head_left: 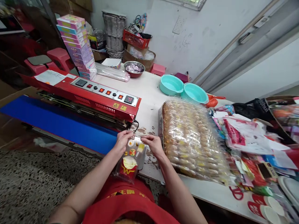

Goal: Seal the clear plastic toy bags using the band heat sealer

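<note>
Between my two hands hangs a clear plastic bag [132, 152], held by its upper edge. Inside it show small food-shaped pieces, such as a fried egg and a popsicle, and below them a red cup [128, 168] with a yellow mark and a pale yellow top. My left hand [121, 141] pinches the bag's upper left corner, close to the near end of a red sealing machine [105, 99]. The upper right corner is pinched by my right hand [153, 143]. A blue conveyor belt [58, 119] runs along the machine, left of my left hand.
Right of my hands lies a large stack of filled clear packs [191, 137]. Two turquoise basins [171, 84] stand behind it. Bags, papers and paper cups [263, 210] clutter the right side. Stacked boxes [78, 46] and a metal bowl [134, 67] stand at the back.
</note>
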`<move>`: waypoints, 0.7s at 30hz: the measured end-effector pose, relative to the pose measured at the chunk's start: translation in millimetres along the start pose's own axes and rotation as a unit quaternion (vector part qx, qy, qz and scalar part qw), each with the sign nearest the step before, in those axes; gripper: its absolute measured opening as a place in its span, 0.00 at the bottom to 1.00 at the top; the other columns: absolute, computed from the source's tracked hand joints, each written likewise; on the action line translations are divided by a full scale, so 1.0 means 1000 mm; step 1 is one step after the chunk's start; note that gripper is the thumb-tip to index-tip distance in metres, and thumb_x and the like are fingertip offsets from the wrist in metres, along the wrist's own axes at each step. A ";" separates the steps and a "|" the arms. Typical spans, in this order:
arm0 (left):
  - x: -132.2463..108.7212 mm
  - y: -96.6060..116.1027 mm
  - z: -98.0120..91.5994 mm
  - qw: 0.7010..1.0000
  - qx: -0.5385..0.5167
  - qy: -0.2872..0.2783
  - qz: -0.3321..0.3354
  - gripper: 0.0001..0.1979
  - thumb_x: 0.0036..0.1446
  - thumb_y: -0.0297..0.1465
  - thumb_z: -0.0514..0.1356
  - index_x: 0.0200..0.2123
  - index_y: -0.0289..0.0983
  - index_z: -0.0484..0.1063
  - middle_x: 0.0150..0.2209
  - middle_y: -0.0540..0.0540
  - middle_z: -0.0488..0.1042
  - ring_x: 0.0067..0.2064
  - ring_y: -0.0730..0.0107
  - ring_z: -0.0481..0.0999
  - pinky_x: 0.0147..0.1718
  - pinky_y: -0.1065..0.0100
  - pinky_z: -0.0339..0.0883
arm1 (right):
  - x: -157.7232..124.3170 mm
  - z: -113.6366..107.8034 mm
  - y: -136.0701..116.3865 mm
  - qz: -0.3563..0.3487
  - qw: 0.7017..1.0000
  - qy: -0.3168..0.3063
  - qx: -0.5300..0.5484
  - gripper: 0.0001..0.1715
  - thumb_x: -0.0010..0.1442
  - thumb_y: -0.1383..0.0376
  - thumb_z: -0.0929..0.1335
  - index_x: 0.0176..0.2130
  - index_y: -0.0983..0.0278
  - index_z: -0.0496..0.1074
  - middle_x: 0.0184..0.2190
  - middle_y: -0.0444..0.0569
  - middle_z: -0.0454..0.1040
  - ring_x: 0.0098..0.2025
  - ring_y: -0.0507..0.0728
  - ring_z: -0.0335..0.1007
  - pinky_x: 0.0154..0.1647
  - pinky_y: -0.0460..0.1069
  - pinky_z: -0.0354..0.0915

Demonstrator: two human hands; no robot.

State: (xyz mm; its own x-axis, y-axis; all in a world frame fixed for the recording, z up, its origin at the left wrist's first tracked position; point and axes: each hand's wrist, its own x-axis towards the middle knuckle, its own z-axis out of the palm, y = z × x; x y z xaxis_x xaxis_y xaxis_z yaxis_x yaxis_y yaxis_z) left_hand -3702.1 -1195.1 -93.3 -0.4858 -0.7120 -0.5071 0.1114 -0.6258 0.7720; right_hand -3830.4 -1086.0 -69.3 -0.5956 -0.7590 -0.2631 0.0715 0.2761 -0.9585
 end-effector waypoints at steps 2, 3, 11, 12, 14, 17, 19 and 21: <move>0.008 -0.004 -0.005 1.000 -0.003 0.020 -0.008 0.16 0.35 0.36 0.71 0.25 0.34 0.71 0.22 0.48 0.75 0.24 0.70 0.74 0.27 0.69 0.68 | 0.005 0.007 0.005 0.000 1.000 0.003 0.007 0.19 0.35 0.55 0.79 0.26 0.64 0.80 0.25 0.49 0.79 0.26 0.56 0.73 0.32 0.52 0.69; 0.012 -0.003 -0.008 0.999 -0.004 0.027 -0.017 0.16 0.35 0.36 0.71 0.25 0.34 0.71 0.22 0.47 0.75 0.24 0.70 0.74 0.26 0.69 0.68 | 0.009 0.010 0.007 0.004 1.000 0.003 0.017 0.19 0.35 0.54 0.79 0.26 0.64 0.79 0.24 0.48 0.79 0.26 0.56 0.73 0.31 0.52 0.69; 0.023 0.019 -0.040 0.996 0.010 0.034 -0.085 0.21 0.34 0.31 0.73 0.34 0.32 0.73 0.29 0.40 0.79 0.26 0.61 0.79 0.25 0.64 0.73 | 0.062 0.030 0.007 0.048 0.996 0.007 0.077 0.29 0.26 0.56 0.80 0.28 0.65 0.72 0.20 0.45 0.76 0.22 0.53 0.70 0.23 0.48 0.64; 0.023 0.020 -0.044 0.996 0.010 0.043 -0.080 0.21 0.33 0.29 0.73 0.34 0.32 0.72 0.29 0.40 0.80 0.26 0.60 0.79 0.25 0.64 0.73 | 0.069 0.034 0.006 0.049 0.996 0.003 0.075 0.30 0.26 0.56 0.80 0.28 0.65 0.71 0.20 0.45 0.75 0.22 0.53 0.69 0.22 0.47 0.63; 0.024 0.023 -0.050 0.996 0.008 0.070 -0.060 0.21 0.33 0.27 0.72 0.34 0.32 0.71 0.30 0.41 0.80 0.27 0.59 0.80 0.26 0.64 0.74 | 0.080 0.048 0.007 0.047 0.996 0.000 0.075 0.30 0.26 0.55 0.80 0.27 0.64 0.68 0.19 0.44 0.74 0.21 0.53 0.68 0.21 0.47 0.62; 0.026 0.032 -0.055 0.992 0.013 0.125 -0.020 0.15 0.36 0.24 0.68 0.31 0.32 0.71 0.30 0.44 0.79 0.29 0.62 0.80 0.30 0.64 0.75 | 0.081 0.068 0.008 0.036 0.995 0.031 0.087 0.29 0.34 0.52 0.78 0.31 0.62 0.65 0.23 0.43 0.74 0.24 0.53 0.70 0.25 0.48 0.66; 0.027 0.043 -0.061 0.984 0.029 0.175 0.003 0.12 0.38 0.22 0.66 0.28 0.33 0.69 0.29 0.46 0.78 0.31 0.63 0.79 0.33 0.64 0.74 | 0.067 0.072 0.008 -0.006 0.995 0.070 0.072 0.26 0.42 0.52 0.75 0.35 0.61 0.64 0.29 0.44 0.75 0.30 0.53 0.72 0.32 0.49 0.69; 0.026 0.057 -0.075 0.971 0.052 0.230 0.021 0.11 0.40 0.21 0.64 0.28 0.34 0.66 0.29 0.48 0.76 0.34 0.63 0.78 0.37 0.63 0.74 | 0.040 0.061 0.007 -0.078 0.993 0.087 0.011 0.23 0.48 0.52 0.73 0.38 0.61 0.65 0.34 0.47 0.75 0.36 0.54 0.73 0.39 0.51 0.71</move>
State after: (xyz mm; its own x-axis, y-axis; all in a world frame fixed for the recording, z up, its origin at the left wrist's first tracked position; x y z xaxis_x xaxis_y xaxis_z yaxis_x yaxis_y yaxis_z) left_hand -3643.3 -1273.1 -90.8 -0.0402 -0.8186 -0.5730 0.0221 -0.5740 0.8185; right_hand -3805.0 -1150.2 -93.3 -0.7296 -0.6778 -0.0908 -0.0156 0.1493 -0.9887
